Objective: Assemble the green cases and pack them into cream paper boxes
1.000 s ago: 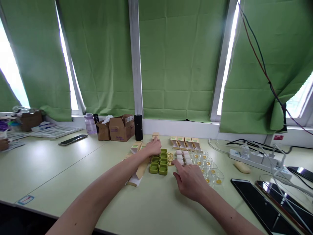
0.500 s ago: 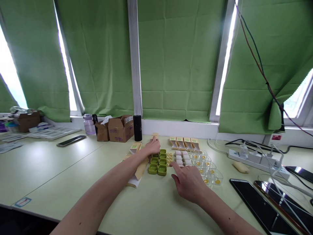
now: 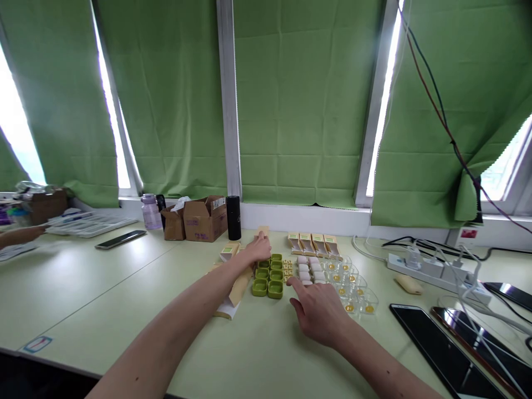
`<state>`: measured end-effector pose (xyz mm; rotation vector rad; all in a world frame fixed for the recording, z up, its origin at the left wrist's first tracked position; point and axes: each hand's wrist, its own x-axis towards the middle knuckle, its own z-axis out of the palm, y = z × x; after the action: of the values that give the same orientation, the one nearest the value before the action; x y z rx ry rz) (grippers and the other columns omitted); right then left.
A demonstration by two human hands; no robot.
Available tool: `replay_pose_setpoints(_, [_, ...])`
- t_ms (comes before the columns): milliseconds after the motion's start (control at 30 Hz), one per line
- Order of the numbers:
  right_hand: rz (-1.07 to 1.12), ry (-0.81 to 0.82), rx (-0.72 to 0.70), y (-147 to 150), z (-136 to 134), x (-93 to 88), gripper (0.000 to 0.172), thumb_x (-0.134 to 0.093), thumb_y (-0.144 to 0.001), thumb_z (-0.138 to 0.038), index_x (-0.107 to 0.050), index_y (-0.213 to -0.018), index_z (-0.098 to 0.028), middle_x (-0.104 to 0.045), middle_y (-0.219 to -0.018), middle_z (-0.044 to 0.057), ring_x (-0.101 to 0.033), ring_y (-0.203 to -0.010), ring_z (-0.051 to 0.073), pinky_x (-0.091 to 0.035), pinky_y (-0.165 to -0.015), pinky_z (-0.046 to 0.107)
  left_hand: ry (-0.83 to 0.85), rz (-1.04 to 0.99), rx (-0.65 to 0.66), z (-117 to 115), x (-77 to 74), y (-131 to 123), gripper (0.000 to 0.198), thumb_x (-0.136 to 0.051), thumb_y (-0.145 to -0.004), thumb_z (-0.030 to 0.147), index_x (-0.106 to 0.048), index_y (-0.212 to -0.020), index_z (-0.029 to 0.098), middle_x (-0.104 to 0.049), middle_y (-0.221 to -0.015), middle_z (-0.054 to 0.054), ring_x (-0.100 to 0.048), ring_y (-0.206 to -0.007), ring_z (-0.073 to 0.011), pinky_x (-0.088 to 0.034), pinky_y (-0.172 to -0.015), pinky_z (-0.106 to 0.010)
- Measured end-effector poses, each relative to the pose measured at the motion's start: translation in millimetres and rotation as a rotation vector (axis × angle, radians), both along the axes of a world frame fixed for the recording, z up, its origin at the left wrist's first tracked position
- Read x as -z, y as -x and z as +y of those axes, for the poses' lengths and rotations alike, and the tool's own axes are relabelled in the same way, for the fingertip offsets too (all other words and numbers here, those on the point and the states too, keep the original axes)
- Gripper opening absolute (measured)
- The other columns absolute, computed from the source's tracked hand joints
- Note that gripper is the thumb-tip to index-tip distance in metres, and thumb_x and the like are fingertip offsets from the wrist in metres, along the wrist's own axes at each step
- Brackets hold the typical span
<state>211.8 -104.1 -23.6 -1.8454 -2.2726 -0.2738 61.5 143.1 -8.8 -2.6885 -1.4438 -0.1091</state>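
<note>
My left hand (image 3: 258,250) reaches far across the pale green table (image 3: 103,288) and rests against a small tan box (image 3: 262,229) just behind a block of green square trays (image 3: 269,274); its fingers curl round the box. My right hand (image 3: 319,310) lies nearer me, index finger stretched out and touching the row of small yellow pieces (image 3: 287,268) beside the green trays, the other fingers loosely bent and holding nothing. To its right lie white rounded blocks (image 3: 310,267) and clear cups with yellow dots (image 3: 353,288).
Four open tan boxes (image 3: 313,244) stand behind the white blocks. Flat tan cartons (image 3: 233,288) lie under my left forearm. Cardboard boxes (image 3: 203,217), a black cylinder (image 3: 233,217), a bottle (image 3: 148,210), a power strip (image 3: 432,267) and phones (image 3: 436,343) are around. Another person's arm (image 3: 19,235) is far left.
My right hand has drawn slightly back towards me and left, the index finger sliding from the white blocks to the yellow pieces. The left hand stays on the tan box.
</note>
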Motion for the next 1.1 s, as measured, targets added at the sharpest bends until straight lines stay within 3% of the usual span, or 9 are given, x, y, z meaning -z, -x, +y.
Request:
replay_pose_setpoints(200, [-0.006, 0.000, -0.003, -0.4, -1.2, -0.6, 0.030, -0.051, -0.100, -0.024, -0.059, -0.129, -0.022, -0.081, -0.088, 0.007, -0.076, -0.077, 0.027, -0.025, -0.059, 0.032, 0.016, -0.058, 0.012, 0.1, -6.1, -0.7, 0.038, -0.067, -0.102, 0.038, -0.063, -0.134, 0.016, -0.065, -0.136, -0.012, -0.068, -0.117, -0.0271, -0.060, -0.099, -0.049])
replay_pose_setpoints(333, [0.002, 0.013, -0.002, -0.6, -1.8, -1.0, 0.027, -0.052, -0.100, -0.024, -0.059, -0.126, -0.023, -0.081, -0.089, 0.008, -0.076, -0.078, 0.027, -0.029, -0.061, 0.032, -0.013, -0.170, 0.038, -6.8, -26.6, 3.6, 0.041, -0.054, -0.104, 0.033, -0.057, -0.139, 0.012, -0.053, -0.148, -0.022, -0.067, -0.121, -0.0317, -0.054, -0.104, -0.047])
replay_pose_setpoints(433, [0.010, 0.023, -0.006, -0.3, -2.1, -0.4, 0.022, -0.052, -0.100, -0.025, -0.061, -0.120, -0.023, -0.080, -0.093, 0.009, -0.075, -0.079, 0.026, -0.032, -0.064, 0.031, -0.072, -0.280, 0.098, -26.6, -48.8, 9.5, 0.043, -0.043, -0.105, 0.032, -0.053, -0.144, 0.016, -0.047, -0.154, -0.020, -0.067, -0.120, -0.0297, -0.052, -0.107, -0.043])
replay_pose_setpoints(567, [0.016, 0.034, -0.027, 2.6, -3.9, -0.7, 0.015, -0.054, -0.100, -0.026, -0.067, -0.106, -0.023, -0.080, -0.093, 0.009, -0.073, -0.082, 0.026, -0.034, -0.067, 0.031, -0.140, -0.381, 0.229, -75.8, -66.5, 20.7, 0.034, -0.042, -0.105, 0.030, -0.062, -0.131, 0.020, -0.064, -0.135, -0.011, -0.066, -0.117, -0.0244, -0.051, -0.104, -0.035])
replay_pose_setpoints(667, [0.021, 0.063, -0.056, 6.4, -6.2, -1.1, 0.015, -0.055, -0.099, -0.026, -0.070, -0.100, -0.022, -0.081, -0.093, 0.009, -0.073, -0.082, 0.026, -0.035, -0.068, 0.031, -0.210, -0.444, 0.368, -114.6, -60.1, 30.1, 0.024, -0.048, -0.103, 0.026, -0.069, -0.113, 0.020, -0.074, -0.112, -0.009, -0.068, -0.104, -0.0245, -0.051, -0.098, -0.037])
replay_pose_setpoints(767, [0.013, 0.074, -0.069, 9.6, -7.5, 0.7, 0.016, -0.057, -0.099, -0.026, -0.072, -0.103, -0.021, -0.081, -0.094, 0.010, -0.073, -0.087, 0.028, -0.039, -0.076, 0.033, -0.221, -0.355, 0.407, -137.6, -40.0, 38.5, 0.019, -0.053, -0.099, 0.022, -0.071, -0.104, 0.021, -0.076, -0.101, -0.008, -0.069, -0.096, -0.0246, -0.049, -0.092, -0.038])
replay_pose_setpoints(833, [0.007, 0.077, -0.068, 10.6, -6.8, 3.6, 0.016, -0.058, -0.100, -0.027, -0.073, -0.105, -0.022, -0.081, -0.095, 0.010, -0.073, -0.090, 0.029, -0.040, -0.081, 0.035, -0.199, -0.296, 0.408, -141.7, -24.5, 43.6, 0.018, -0.054, -0.098, 0.022, -0.072, -0.098, 0.021, -0.076, -0.094, -0.008, -0.069, -0.094, -0.0255, -0.048, -0.090, -0.039])
replay_pose_setpoints(933, [0.009, 0.087, -0.069, 10.9, -3.2, 9.2, 0.016, -0.059, -0.100, -0.027, -0.073, -0.104, -0.022, -0.082, -0.094, 0.010, -0.074, -0.086, 0.027, -0.039, -0.075, 0.033, -0.133, -0.243, 0.389, -137.7, -7.3, 51.2, 0.015, -0.058, -0.094, 0.020, -0.073, -0.089, 0.020, -0.077, -0.088, -0.008, -0.069, -0.088, -0.0246, -0.047, -0.087, -0.040])
replay_pose_setpoints(1100, [0.014, 0.093, -0.068, 11.8, 1.4, 14.7, 0.019, -0.056, -0.098, -0.025, -0.074, -0.101, -0.023, -0.082, -0.090, 0.009, -0.074, -0.078, 0.025, -0.030, -0.063, 0.031, -0.062, -0.182, 0.390, -132.9, -1.7, 60.5, 0.010, -0.067, -0.091, 0.026, -0.076, -0.088, 0.021, -0.079, -0.088, -0.006, -0.071, -0.089, -0.0247, -0.044, -0.091, -0.041])
